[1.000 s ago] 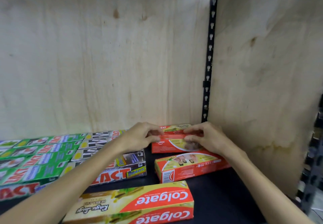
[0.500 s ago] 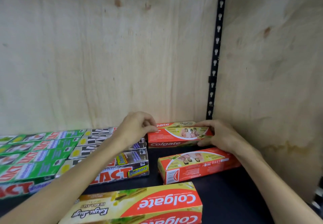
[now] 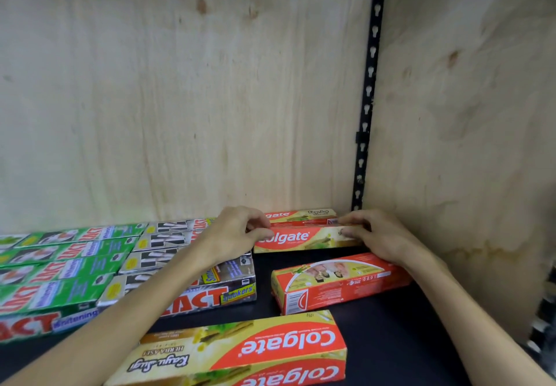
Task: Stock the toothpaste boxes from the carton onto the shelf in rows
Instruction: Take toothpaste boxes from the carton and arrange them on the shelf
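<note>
A red and gold Colgate box point(image 3: 304, 239) lies lengthwise near the back of the dark shelf point(image 3: 391, 334). My left hand point(image 3: 237, 235) grips its left end and my right hand point(image 3: 382, 236) grips its right end. Directly behind it, against the plywood back wall, lies another Colgate box point(image 3: 301, 215). A third Colgate box point(image 3: 337, 283) sits askew in front of my right hand. A larger Colgate box point(image 3: 240, 352) lies upside down at the shelf's front. The carton is out of sight.
Rows of green toothpaste boxes point(image 3: 60, 265) and silver toothpaste boxes point(image 3: 168, 241) fill the shelf's left side, under my left forearm. A black slotted upright point(image 3: 365, 115) marks the back right corner, with a plywood side wall point(image 3: 466, 145) close on the right.
The box between my hands has been turned over: its Colgate face now shows instead of the picture side. It lies a little in front of the back box. The camera has dipped slightly.
</note>
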